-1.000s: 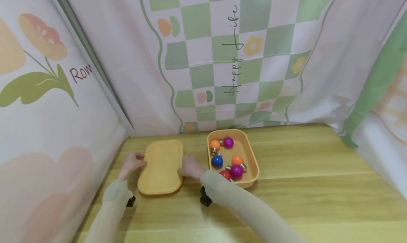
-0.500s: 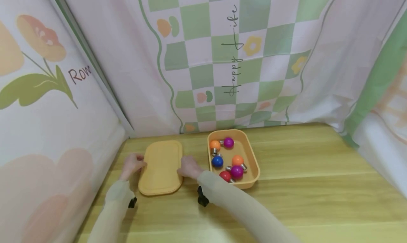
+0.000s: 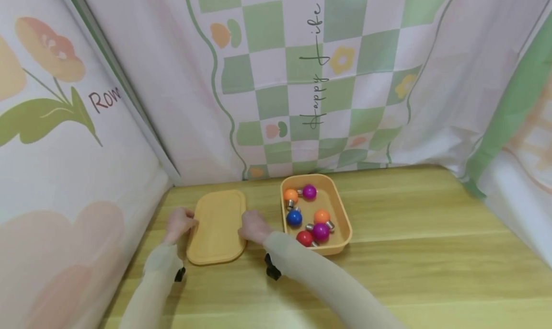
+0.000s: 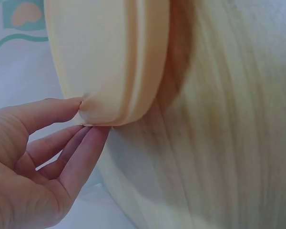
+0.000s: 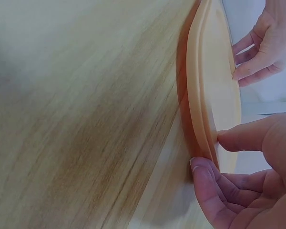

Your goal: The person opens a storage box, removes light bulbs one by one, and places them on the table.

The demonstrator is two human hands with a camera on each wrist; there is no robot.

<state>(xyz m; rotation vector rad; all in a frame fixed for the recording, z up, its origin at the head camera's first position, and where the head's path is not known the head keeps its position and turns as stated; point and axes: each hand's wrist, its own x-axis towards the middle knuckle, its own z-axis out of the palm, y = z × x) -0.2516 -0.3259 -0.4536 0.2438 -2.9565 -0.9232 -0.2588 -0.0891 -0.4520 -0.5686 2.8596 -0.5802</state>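
A flat yellow-orange lid (image 3: pixel 217 228) with rounded corners lies at the left of the table. My left hand (image 3: pixel 178 225) pinches its left edge between thumb and fingers; the left wrist view shows the thumb (image 4: pixel 62 109) on top and the fingertips at the rim. On the opposite edge, my right hand (image 3: pixel 255 227) pinches the lid, with the thumb (image 5: pixel 243 136) above and fingers at the rim in the right wrist view. To the right stands an open box (image 3: pixel 342 223) of the same colour, holding several coloured bulbs, among them a blue bulb (image 3: pixel 294 218) and a red bulb (image 3: pixel 304 238).
The wooden table (image 3: pixel 414 252) extends to the right of the box. A checked curtain (image 3: pixel 302 104) hangs behind the table, and a floral cloth (image 3: pixel 86 175) runs along its left side. My right forearm (image 3: pixel 319 276) passes in front of the box.
Both hands keep their hold on the lid's edges. The lid and right hand have shifted very slightly left; the box and bulbs look unchanged.
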